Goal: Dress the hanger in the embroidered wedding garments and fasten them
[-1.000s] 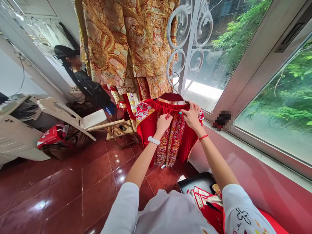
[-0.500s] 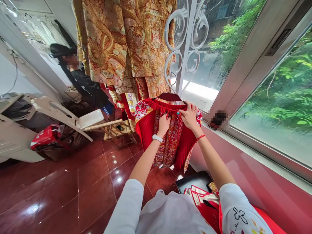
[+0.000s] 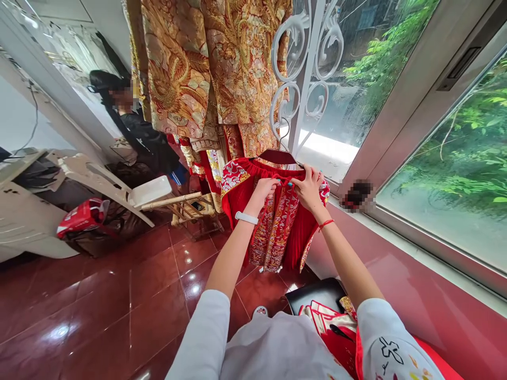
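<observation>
A red skirt point(image 3: 273, 232) with gold and silver embroidered panels hangs from a dark hanger point(image 3: 279, 156) in front of me. Its gathered waistband has a red drawstring point(image 3: 284, 181) at the middle. My left hand point(image 3: 264, 191) is closed in a pinch on the drawstring, just left of centre. On the other side my right hand point(image 3: 311, 187) is closed at the waistband, its thumb and fingertips on the drawstring and its other fingers over the hanger's right end. The drawstring's exact course between my fingertips is too small to make out.
Gold embroidered garments point(image 3: 241, 68) hang behind the skirt beside a white scrollwork grille point(image 3: 307, 68). A bamboo chair point(image 3: 198, 208) stands left. A black seat point(image 3: 312, 295) bearing red and white cloth is below right. Windows line the right. Another person point(image 3: 138, 137) is at back left.
My left hand has moved slightly up and turned inward, bringing its fingertips close to my right thumb at the drawstring. My right hand keeps its place. The view has shifted a little.
</observation>
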Available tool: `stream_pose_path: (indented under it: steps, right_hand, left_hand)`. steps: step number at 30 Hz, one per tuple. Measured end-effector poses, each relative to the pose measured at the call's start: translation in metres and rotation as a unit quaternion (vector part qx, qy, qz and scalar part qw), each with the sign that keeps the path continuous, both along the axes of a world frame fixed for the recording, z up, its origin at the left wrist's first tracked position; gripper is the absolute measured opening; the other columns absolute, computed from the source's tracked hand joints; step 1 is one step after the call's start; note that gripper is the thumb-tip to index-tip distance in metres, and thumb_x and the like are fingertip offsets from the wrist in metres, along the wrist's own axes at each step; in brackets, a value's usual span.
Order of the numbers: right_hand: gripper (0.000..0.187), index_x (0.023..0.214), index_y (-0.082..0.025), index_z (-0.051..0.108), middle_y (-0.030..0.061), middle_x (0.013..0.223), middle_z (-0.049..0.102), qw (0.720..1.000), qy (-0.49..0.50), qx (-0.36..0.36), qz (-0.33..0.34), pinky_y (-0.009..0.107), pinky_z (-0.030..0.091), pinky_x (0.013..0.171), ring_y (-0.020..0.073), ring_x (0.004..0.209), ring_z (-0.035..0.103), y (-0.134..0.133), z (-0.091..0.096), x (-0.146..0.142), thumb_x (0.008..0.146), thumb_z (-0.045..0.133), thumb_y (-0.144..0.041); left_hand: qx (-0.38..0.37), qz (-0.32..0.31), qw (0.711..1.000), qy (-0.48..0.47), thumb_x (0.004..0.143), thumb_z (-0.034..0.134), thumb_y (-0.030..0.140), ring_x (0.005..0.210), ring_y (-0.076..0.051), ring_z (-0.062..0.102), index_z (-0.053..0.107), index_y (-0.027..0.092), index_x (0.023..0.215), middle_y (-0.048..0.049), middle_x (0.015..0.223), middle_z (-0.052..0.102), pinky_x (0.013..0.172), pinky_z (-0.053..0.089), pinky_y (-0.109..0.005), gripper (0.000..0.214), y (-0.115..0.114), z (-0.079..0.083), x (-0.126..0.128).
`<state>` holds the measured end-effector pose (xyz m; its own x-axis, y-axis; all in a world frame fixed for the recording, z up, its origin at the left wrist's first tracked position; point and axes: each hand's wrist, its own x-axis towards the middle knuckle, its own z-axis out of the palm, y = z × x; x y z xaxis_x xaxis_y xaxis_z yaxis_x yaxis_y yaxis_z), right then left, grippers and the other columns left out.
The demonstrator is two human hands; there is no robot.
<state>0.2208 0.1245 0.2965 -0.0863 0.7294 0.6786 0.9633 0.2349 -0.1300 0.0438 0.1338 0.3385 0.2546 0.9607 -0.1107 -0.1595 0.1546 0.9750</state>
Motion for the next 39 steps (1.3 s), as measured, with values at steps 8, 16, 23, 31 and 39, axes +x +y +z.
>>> stream_pose_path:
  steps: [8, 16, 23, 31, 39]
  right_hand:
    - [0.026, 0.108, -0.027, 0.073, 0.0105, 0.156, 0.040, 0.998, 0.014, 0.042, -0.043, 0.068, 0.018, 0.116, 0.0356, 0.148, 0.023, -0.029, -0.019, -0.023, 0.096, 0.050, -0.023]
    - [0.029, 0.111, -0.015, 0.067, 0.0119, 0.102, 0.070, 0.977, 0.202, -0.028, -0.065, 0.031, 0.042, 0.075, 0.0221, 0.086, 0.063, -0.057, -0.074, -0.078, 0.100, 0.048, -0.033]
    - [0.024, 0.092, -0.016, 0.065, 0.0073, 0.089, 0.071, 0.974, 0.166, -0.115, -0.108, 0.029, 0.025, 0.062, 0.0171, 0.069, 0.059, -0.035, -0.055, -0.079, 0.103, 0.047, -0.028]
    - [0.026, 0.093, -0.016, 0.066, 0.0080, 0.090, 0.072, 0.965, 0.175, -0.158, -0.116, 0.029, 0.021, 0.059, 0.0165, 0.069, 0.059, -0.041, -0.046, -0.086, 0.104, 0.045, -0.026]
    - [0.016, 0.088, -0.020, 0.059, 0.0053, 0.086, 0.066, 0.954, 0.280, -0.100, -0.025, 0.028, 0.037, 0.066, 0.0184, 0.073, 0.057, -0.048, -0.035, -0.066, 0.098, 0.056, -0.032]
  left_hand:
    - [-0.031, 0.004, 0.998, 0.049, 0.083, 0.057, 0.010, 0.039, -0.002, 0.018, 0.035, 0.021, 0.062, 0.0107, 0.049, 0.029, 0.041, 0.011, -0.019, 0.032, -0.011, -0.013, 0.000]
    - [0.002, -0.018, 0.994, 0.106, 0.075, 0.063, 0.015, 0.046, -0.005, 0.031, 0.052, 0.016, 0.056, 0.0069, 0.051, 0.041, 0.049, 0.022, -0.022, 0.022, -0.013, -0.024, -0.004]
    - [0.024, -0.019, 0.997, 0.071, 0.067, 0.072, 0.022, 0.058, -0.009, 0.046, 0.060, 0.015, 0.052, 0.0045, 0.055, 0.054, 0.062, 0.035, -0.024, 0.020, -0.013, -0.030, -0.001]
    - [-0.001, 0.031, 0.999, 0.040, 0.068, 0.065, 0.013, 0.052, -0.008, 0.047, 0.060, 0.014, 0.052, 0.0016, 0.054, 0.057, 0.053, 0.033, -0.022, 0.017, 0.000, -0.023, 0.008]
    - [-0.009, -0.017, 0.996, 0.088, 0.076, 0.066, 0.018, 0.042, -0.004, 0.026, 0.049, 0.017, 0.057, 0.0082, 0.050, 0.036, 0.044, 0.019, -0.019, 0.026, -0.005, -0.024, -0.006]
